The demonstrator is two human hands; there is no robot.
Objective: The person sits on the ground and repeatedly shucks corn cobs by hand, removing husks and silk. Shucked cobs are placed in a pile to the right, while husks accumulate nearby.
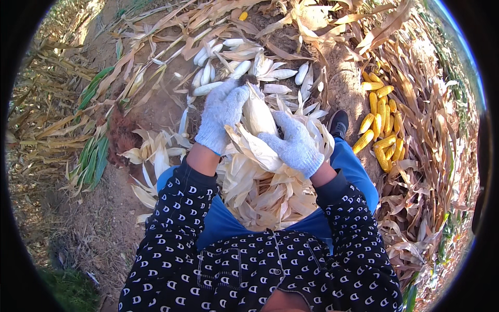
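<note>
Both of my hands wear light grey knit gloves. Near its dark silk tip, my left hand [221, 113] grips an ear of corn [258, 111] wrapped in pale dry husk. My right hand [293, 142] is closed around the lower part of the same ear, where a loose husk leaf [253, 150] folds outward. Whether any kernels show is hidden by husk and gloves. Below my hands, a heap of stripped husks [269, 195] lies between my legs. Just beyond them, several ears still in white husk [239, 70] lie on the soil.
Bare yellow corn cobs [380, 117] are piled at the right, past my shoe [339, 123]. Dry corn stalks and leaves [425, 163] cover the far right. Green leaves [93, 156] lie among stalks at the left. A single yellow cob [243, 16] shows at the top.
</note>
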